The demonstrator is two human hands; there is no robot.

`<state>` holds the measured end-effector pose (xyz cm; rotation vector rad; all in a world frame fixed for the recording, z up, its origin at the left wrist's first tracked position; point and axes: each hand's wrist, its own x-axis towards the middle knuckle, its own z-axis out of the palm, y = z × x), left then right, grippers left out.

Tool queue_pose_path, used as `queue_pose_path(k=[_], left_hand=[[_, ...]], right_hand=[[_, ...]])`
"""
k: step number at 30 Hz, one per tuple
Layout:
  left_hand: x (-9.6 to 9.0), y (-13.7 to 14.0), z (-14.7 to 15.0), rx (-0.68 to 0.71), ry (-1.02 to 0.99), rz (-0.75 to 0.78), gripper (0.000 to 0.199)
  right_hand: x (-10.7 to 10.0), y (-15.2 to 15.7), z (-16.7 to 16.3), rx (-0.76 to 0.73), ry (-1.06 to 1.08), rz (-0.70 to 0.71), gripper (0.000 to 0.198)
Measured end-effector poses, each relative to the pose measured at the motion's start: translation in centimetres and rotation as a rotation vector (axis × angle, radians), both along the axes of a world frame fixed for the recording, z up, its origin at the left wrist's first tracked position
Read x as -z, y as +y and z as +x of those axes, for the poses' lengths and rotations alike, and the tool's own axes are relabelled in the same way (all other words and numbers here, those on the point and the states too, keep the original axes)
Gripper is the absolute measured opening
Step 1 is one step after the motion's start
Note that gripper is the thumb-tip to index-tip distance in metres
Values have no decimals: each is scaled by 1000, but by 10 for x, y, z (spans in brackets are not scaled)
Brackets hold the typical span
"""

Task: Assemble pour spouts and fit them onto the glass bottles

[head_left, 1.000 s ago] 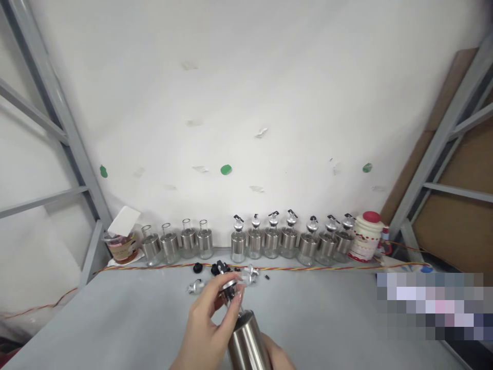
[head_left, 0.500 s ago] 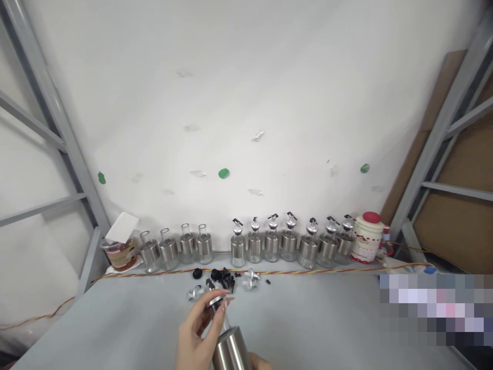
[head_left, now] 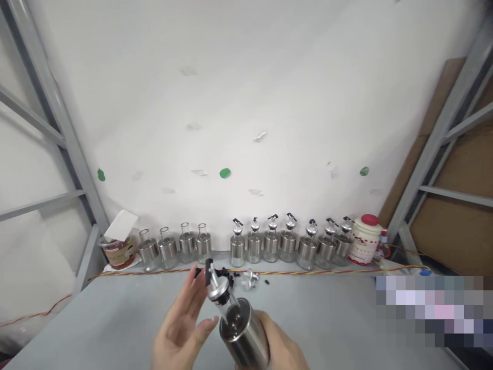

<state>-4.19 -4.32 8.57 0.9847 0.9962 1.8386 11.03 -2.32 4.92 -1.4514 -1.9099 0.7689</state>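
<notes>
– How did each grip look?
– The right hand [head_left: 284,343] was wrapped around a clear glass bottle with a shiny steel sleeve [head_left: 246,339], which leaned to the left above the grey counter [head_left: 115,313]. The left hand [head_left: 179,329] was loosely spread beside the silver-and-black pourer [head_left: 219,289] on its neck, and held nothing.
– And farther away?
– Small silver and black parts [head_left: 251,280] lay on the counter. Behind them stood four similar bottles with bare necks [head_left: 168,248] and seven with pourers [head_left: 271,243].
– What could go wrong from there?
– In my judgement, the bottle could slip, because the steel seemed smooth and only one hand carried it.
– What was different from half a second earlier?
– At that time, the left fingers surrounded the pourer; now they had released it.
</notes>
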Motion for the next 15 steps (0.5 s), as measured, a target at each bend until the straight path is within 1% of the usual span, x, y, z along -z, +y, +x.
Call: queue_pose_path(k=[1,3,4,5,7,9,11,13,15], left_hand=[[0,3,0,70,-52,-2,54],[-1,7,3,174,-98,-40,49],[-2,8,5,212,-107,-57,48],[-4,8,7,239,-113,-62,47],[-8,6,10,274,-122,-43,50],[-11,5,10,306,-136,-14,48],[-14,5,6,357,-159,-10,38],[-16,7,1,423,-167,-28,28],[-21,10,-2,494,-140,-43,23]], right_hand=[[-1,0,2,13,-46,156,54],[-2,2,5,24,-135,462,59],[-3,5,7,22,-179,577,60],[-4,7,9,16,-220,661,59],[-5,10,12,-5,-281,743,57],[-6,12,14,-26,-306,736,55],[-9,10,16,-40,-285,653,57],[-14,7,17,-75,-219,487,58],[-22,3,18,-138,-133,231,51]])
